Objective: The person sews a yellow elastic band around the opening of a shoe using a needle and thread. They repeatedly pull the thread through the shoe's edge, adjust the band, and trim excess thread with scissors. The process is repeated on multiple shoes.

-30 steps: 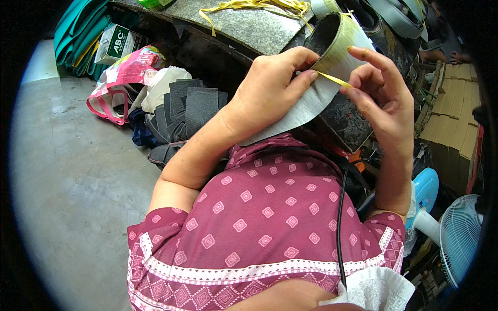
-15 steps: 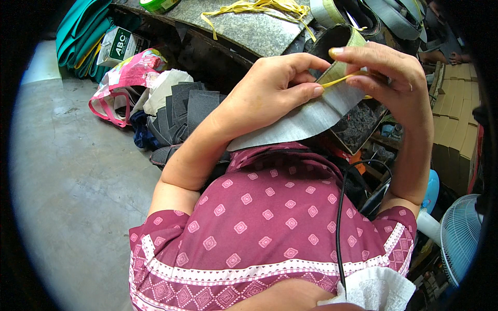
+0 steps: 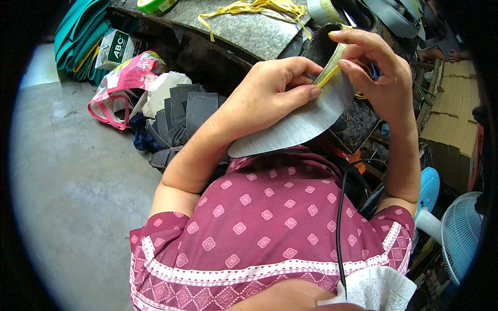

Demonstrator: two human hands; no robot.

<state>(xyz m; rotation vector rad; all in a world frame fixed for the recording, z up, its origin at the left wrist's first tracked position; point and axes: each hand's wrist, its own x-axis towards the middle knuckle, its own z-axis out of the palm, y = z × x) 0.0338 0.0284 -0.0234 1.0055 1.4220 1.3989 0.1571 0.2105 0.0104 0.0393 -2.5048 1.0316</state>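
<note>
A curved grey fabric-like piece [image 3: 298, 132] with a dark inner side is held up in front of my chest. Along its pale, yellowish edge runs a narrow yellow strip [image 3: 328, 76]. My left hand [image 3: 272, 93] pinches that edge, its thumb lying on the near end of the strip. Farther along, my right hand [image 3: 376, 70] has its thumb tip pressing the strip to the edge. Its index finger reaches to the far end of the piece, and the other fingers are partly hidden. A loose tail of the strip shows below the right palm.
Yellow strips [image 3: 254, 9] lie on a grey worktop [image 3: 249, 33], with more curved grey pieces [image 3: 394, 18] at its right. Dark grey cut pieces [image 3: 199, 111] and a pink bag [image 3: 122, 93] sit at left. A fan [image 3: 461, 238] stands at lower right; a black cable [image 3: 340, 217] crosses my front.
My right hand has moved slightly left and down, bringing the yellow strip from stretched away to lying along the edge. The left hand keeps its pinch.
</note>
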